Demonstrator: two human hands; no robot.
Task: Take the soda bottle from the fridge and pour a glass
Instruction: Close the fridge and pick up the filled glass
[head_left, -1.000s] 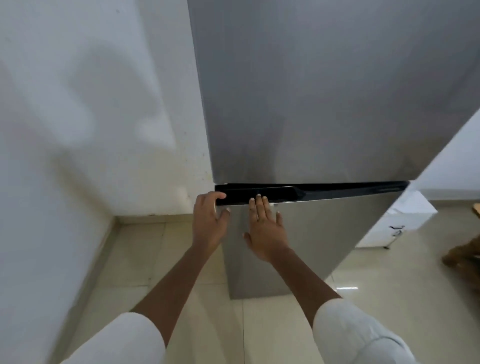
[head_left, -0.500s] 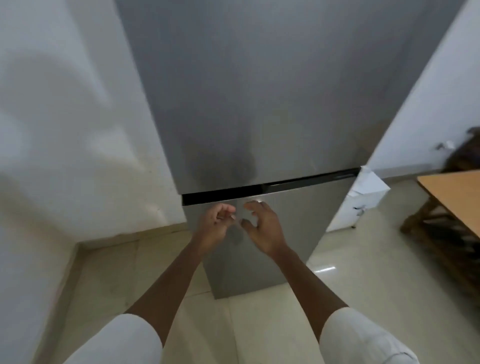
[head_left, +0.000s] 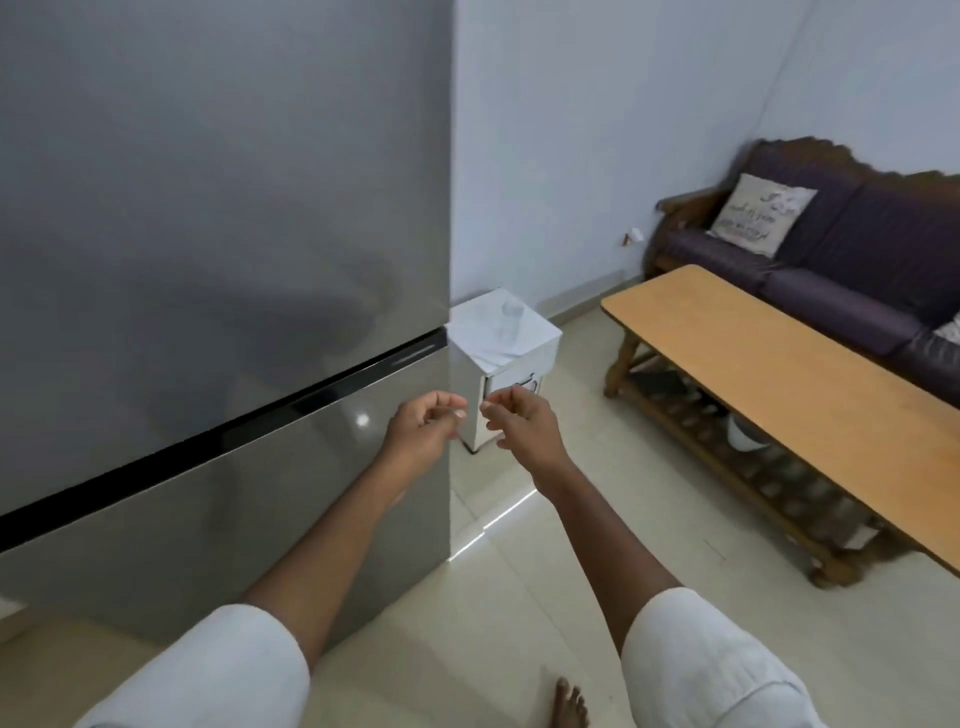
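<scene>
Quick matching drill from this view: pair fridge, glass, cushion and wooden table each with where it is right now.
Things:
1. fridge
2. glass
3. cushion
4. wooden table

Places:
A. on the sofa
B. on the small white cabinet
C. in front of the sofa
D. left of the view, doors shut

Pairs: 1-D, 2-B, 3-A, 4-C
</scene>
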